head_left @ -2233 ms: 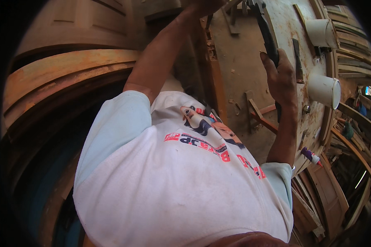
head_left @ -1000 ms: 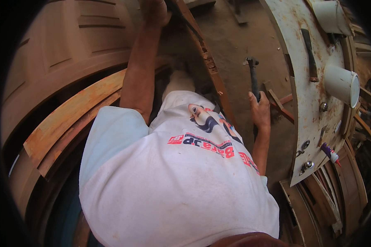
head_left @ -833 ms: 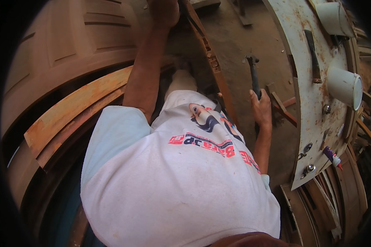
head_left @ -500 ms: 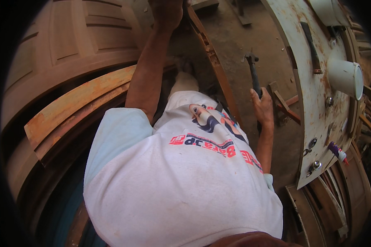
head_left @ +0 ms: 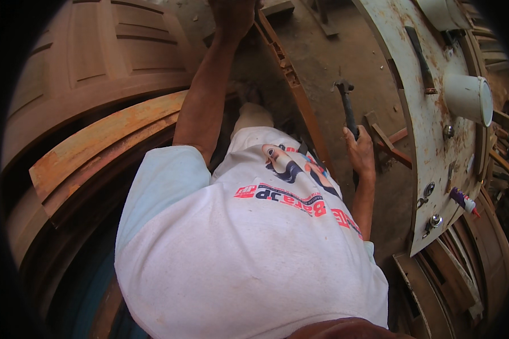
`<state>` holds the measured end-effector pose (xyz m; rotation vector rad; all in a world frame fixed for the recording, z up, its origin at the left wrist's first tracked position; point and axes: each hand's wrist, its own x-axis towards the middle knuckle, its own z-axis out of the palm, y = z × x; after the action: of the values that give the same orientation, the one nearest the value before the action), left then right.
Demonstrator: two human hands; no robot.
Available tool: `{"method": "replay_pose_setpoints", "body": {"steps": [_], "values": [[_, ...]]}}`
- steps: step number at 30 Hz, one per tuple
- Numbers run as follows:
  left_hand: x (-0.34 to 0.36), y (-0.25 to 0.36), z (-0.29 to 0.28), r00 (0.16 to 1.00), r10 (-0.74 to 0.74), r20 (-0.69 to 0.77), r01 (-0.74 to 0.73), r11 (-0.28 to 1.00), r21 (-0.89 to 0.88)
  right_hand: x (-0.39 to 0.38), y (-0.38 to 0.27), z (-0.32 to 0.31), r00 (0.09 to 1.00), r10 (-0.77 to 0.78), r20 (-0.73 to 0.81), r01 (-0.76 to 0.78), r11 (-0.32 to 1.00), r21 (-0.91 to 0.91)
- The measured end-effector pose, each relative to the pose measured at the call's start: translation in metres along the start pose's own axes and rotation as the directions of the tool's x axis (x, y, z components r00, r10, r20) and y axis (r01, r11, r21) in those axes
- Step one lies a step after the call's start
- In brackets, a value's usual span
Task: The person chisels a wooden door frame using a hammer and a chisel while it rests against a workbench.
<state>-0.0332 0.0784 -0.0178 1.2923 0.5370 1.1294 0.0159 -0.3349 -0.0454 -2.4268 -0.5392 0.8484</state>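
Observation:
My right hand (head_left: 359,148) is wrapped round the dark handle of a claw hammer (head_left: 348,107), whose head points away from me over the floor. At the top edge my left hand (head_left: 232,20) is closed, its fingers mostly cut off by the picture's edge. Something dark and thin shows beside it; I cannot make out what it is. Next to this hand runs a long, narrow wooden piece (head_left: 300,96) with slots cut into its edge, slanting down toward my right side.
At left stand a panelled wooden door (head_left: 96,56) and stacked boards (head_left: 104,133). On the right, a stained pale worktop (head_left: 404,51) bears a white bucket (head_left: 466,99), a dark-handled tool (head_left: 419,56), metal lock parts (head_left: 434,220) and a purple-and-white bottle (head_left: 462,199). Wood offcuts (head_left: 384,135) lie on the floor.
The view has shifted slightly, so the worktop and door sit a little differently. Both hands keep nearly the same pose, and the hammer stays in my right hand.

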Motion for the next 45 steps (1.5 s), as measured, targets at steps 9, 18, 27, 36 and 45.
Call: {"method": "replay_pose_setpoints", "body": {"steps": [9, 18, 27, 36, 45], "values": [[-0.001, 0.002, -0.004, 1.000, 0.011, 0.026, -0.010, 1.000, -0.012, 0.000, -0.001, 0.006, 1.000, -0.017, 0.010, 0.017, 1.000, -0.011], [-0.002, 0.000, -0.007, 0.999, 0.015, 0.041, -0.016, 0.999, 0.033, 0.002, -0.012, 0.006, 0.999, -0.041, 0.015, 0.042, 0.999, -0.033], [-0.025, 0.008, 0.003, 0.991, 0.031, 0.131, -0.052, 0.985, 0.163, 0.005, -0.103, -0.029, 0.964, -0.224, -0.142, 0.229, 0.973, 0.020], [-0.033, 0.011, 0.000, 0.961, 0.081, 0.264, -0.159, 0.945, 0.286, 0.019, -0.211, -0.076, 0.634, -0.699, -0.331, 0.667, 0.710, -0.223], [-0.038, -0.003, 0.002, 0.981, 0.021, 0.191, -0.056, 0.982, 0.182, 0.009, -0.251, -0.110, 0.698, -0.623, -0.352, 0.657, 0.753, -0.029]]}}
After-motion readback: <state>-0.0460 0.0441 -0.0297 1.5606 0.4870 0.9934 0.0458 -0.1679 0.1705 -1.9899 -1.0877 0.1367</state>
